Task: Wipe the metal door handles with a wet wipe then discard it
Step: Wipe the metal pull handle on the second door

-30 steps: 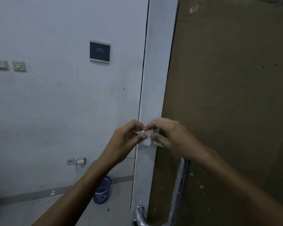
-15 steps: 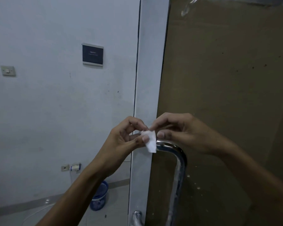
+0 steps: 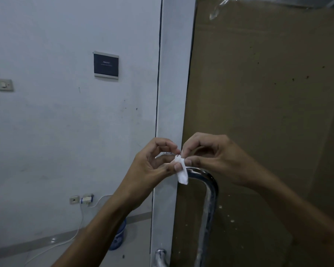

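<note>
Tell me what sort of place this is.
Probably an office or other commercial interior under fit-out: a door covered in cardboard with a long steel pull handle, a dark wall panel beside it, and a blue bin on the floor.

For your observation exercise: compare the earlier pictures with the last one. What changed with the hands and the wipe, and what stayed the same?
The small white wet wipe, bunched between the fingertips a second ago, now hangs down unfolded over the top bend of the curved shiny metal door handle. The left hand and right hand still pinch its top edge. The handle remains unwiped.
</note>
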`<state>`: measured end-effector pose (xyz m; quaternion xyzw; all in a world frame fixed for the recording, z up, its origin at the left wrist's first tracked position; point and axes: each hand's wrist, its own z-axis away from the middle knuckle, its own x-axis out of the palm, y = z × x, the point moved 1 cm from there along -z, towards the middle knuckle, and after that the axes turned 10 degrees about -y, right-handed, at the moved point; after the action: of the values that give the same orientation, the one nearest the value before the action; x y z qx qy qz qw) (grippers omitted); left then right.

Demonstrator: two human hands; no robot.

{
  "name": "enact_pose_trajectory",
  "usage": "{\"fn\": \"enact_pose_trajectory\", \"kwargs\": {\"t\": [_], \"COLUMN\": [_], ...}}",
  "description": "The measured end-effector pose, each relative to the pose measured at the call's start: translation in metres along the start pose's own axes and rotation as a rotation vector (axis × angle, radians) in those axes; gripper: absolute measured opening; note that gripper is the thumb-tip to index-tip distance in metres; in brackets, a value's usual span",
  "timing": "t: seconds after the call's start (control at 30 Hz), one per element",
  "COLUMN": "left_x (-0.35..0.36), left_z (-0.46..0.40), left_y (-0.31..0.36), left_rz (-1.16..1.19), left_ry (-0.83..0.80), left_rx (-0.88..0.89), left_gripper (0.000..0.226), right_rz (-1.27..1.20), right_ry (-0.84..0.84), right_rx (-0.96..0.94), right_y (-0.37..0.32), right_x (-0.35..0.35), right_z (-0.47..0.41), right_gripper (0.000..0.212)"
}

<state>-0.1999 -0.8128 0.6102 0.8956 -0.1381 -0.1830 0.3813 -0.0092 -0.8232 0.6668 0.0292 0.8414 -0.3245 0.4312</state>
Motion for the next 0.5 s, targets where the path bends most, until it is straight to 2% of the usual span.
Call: {"fn": "enact_pose_trajectory", "kwargs": {"t": [0.17, 0.3, 0.5], "left_x": [0.003, 0.003, 0.008], "left_z": [0.001, 0.002, 0.002], "left_y": [0.003, 0.005, 0.002], "left_rz": [-0.129, -0.187, -0.171], "left_ry": [0.016, -0.021, -0.091], "left_rx": [0.032, 0.062, 0.012], "left_gripper": [0.022, 0.018, 0.017], "right_rz": [0.112, 0.232, 0.309], "right_ry": [0.048, -0.018, -0.109], "right_rx": [-0.072, -0.066, -0.006], "right_y": [-0.006, -0.009, -0.011], "right_x": [-0.003, -0.006, -0.010], "right_z": [0.001, 0.003, 0.008], "right_gripper": [0.018, 0.013, 0.007]}}
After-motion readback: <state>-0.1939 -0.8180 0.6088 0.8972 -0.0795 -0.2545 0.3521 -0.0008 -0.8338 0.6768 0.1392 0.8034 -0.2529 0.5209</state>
